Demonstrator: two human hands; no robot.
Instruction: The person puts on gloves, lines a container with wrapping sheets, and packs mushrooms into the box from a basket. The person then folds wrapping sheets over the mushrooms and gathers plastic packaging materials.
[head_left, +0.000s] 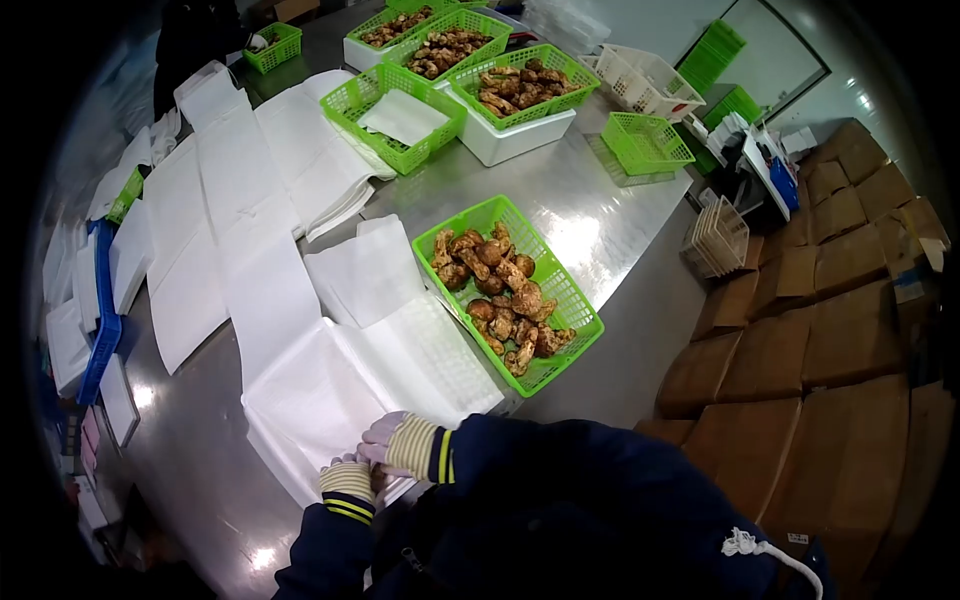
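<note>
My left hand [345, 463] and my right hand [382, 438], in pale lilac gloves with striped cuffs, meet at the near edge of white paper sheets [310, 395]. Fingers of both are curled together around a small brown piece [378, 478] that looks like a mushroom; most of it is hidden. The white sheets are folded out over a white box, whose inside I cannot see well. Just beyond my right hand, a green basket [575, 335] holds several brown mushrooms [505, 290] with thick stems.
More green baskets of mushrooms [530, 85] stand on white foam boxes [520, 135] at the back. One green basket [340, 105] holds a white sheet. Paper [185, 240] covers the metal table's left. Cardboard boxes [840, 330] are stacked at right. Another person [195, 45] is at far left.
</note>
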